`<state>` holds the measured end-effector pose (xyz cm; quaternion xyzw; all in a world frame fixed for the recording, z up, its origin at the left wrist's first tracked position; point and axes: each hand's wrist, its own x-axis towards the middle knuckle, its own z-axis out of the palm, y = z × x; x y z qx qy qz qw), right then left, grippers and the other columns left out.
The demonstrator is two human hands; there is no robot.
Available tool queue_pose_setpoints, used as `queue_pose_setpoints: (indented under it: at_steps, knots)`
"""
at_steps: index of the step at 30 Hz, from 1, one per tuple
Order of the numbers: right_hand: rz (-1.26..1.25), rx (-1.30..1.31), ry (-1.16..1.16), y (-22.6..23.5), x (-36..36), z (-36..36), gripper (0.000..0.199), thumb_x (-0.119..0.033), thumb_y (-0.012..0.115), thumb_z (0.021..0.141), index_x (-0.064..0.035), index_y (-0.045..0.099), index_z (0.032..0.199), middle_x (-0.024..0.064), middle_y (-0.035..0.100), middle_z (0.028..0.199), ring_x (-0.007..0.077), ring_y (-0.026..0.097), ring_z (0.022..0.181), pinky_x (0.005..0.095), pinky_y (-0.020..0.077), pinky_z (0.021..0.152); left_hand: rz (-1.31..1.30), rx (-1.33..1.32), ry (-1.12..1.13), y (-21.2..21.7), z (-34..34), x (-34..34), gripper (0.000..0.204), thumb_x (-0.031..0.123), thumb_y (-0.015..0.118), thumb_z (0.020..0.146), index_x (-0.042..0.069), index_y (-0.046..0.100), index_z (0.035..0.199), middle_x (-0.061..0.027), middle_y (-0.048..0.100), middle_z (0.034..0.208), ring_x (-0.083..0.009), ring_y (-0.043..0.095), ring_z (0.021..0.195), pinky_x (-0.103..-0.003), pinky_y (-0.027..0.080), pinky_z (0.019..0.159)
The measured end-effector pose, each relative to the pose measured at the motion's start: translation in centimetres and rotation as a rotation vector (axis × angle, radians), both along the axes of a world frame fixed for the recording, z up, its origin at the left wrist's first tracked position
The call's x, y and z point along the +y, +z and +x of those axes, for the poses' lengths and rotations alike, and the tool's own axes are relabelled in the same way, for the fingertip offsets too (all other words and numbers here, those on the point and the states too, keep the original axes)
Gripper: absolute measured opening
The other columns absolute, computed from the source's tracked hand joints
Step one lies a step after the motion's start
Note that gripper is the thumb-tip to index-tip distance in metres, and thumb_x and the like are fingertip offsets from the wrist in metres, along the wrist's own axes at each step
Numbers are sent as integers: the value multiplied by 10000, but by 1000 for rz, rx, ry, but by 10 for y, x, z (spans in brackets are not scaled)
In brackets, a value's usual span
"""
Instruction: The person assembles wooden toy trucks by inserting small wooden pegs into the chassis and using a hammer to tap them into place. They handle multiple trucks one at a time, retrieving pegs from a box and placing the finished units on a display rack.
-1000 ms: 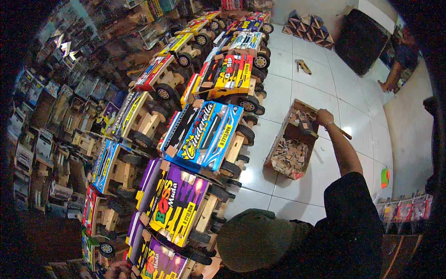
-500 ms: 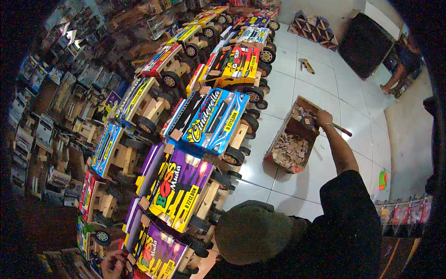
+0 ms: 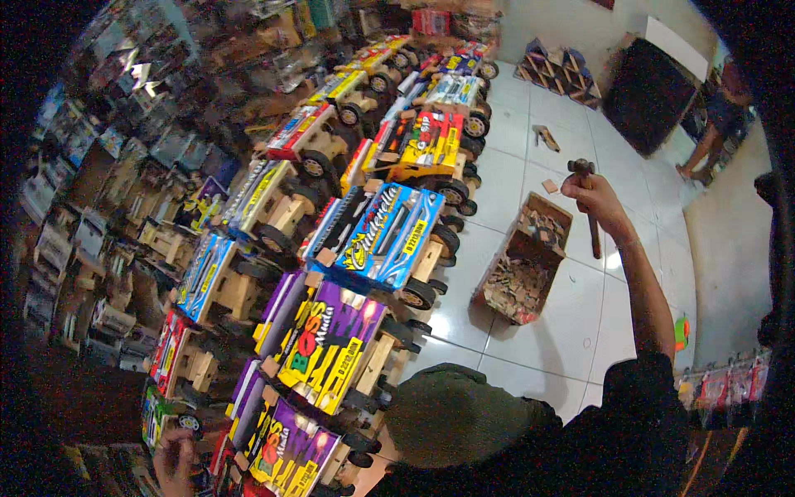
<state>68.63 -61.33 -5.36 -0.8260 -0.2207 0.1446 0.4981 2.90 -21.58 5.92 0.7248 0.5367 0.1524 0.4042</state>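
Observation:
My right hand (image 3: 595, 203) is closed round a hammer (image 3: 595, 236), its dark head above the fist and its handle hanging below. By the fingertips is a small flat square of wood (image 3: 551, 186); whether I pinch it, I cannot tell. Just below lies an open cardboard box (image 3: 487, 287) with many small wood pieces (image 3: 517, 277) in it. My left hand (image 3: 175, 460) is at the lower left, blurred, beside a green toy truck (image 3: 156, 414) and a purple and yellow toy truck (image 3: 286, 451). Its fingers are partly bent, and what they hold does not show clearly.
Two rows of wooden toy trucks, among them a blue one (image 3: 385, 236), run up the middle. An olive cap (image 3: 455, 414) fills the lower middle. On the tiled floor (image 3: 638, 306) lies a tan and dark object (image 3: 545, 138). A person's leg (image 3: 708, 137) shows far right.
My right hand has come up out of the box with the hammer, now upright in the fist. The small wood square appears by its fingertips. The whole scene has shifted slightly downward.

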Motion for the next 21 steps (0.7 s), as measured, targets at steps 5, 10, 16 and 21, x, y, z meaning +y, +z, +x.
queue_pose_setpoints:
  at_steps: [5, 10, 16, 21]
  knots:
    - [292, 27, 341, 92, 104, -161, 240, -113, 825, 716, -40, 668, 881, 34, 679, 770, 128, 613, 684, 293, 473, 627, -68, -263, -324, 42, 94, -67, 362, 39, 733, 872, -11, 622, 1213, -117, 698, 1028, -175, 665, 957, -322, 543, 857]
    - [337, -555, 1085, 133, 163, -262, 344, -220, 885, 662, -30, 701, 882, 109, 699, 833, 247, 687, 736, 337, 531, 649, 104, -535, -748, 45, 141, -117, 490, 80, 682, 947, -14, 507, 1394, -150, 709, 1088, -197, 705, 918, -293, 585, 829]
    - [442, -165, 603, 125, 158, -293, 455, -395, 690, 815, -91, 605, 1143, 73, 581, 1116, 119, 527, 632, 243, 433, 559, -377, -955, -390, 52, 44, -95, 277, 64, 631, 979, -12, 577, 1240, -132, 734, 1006, -193, 728, 877, -291, 593, 789]
    - [656, 117, 159, 116, 170, -269, 548, -516, 475, 1021, -168, 483, 1444, 66, 484, 1496, -9, 456, 686, 168, 393, 575, -138, -562, 150, 27, -101, -67, 324, 207, 693, 956, -28, 615, 1164, -135, 692, 1051, -205, 726, 883, -295, 616, 794]
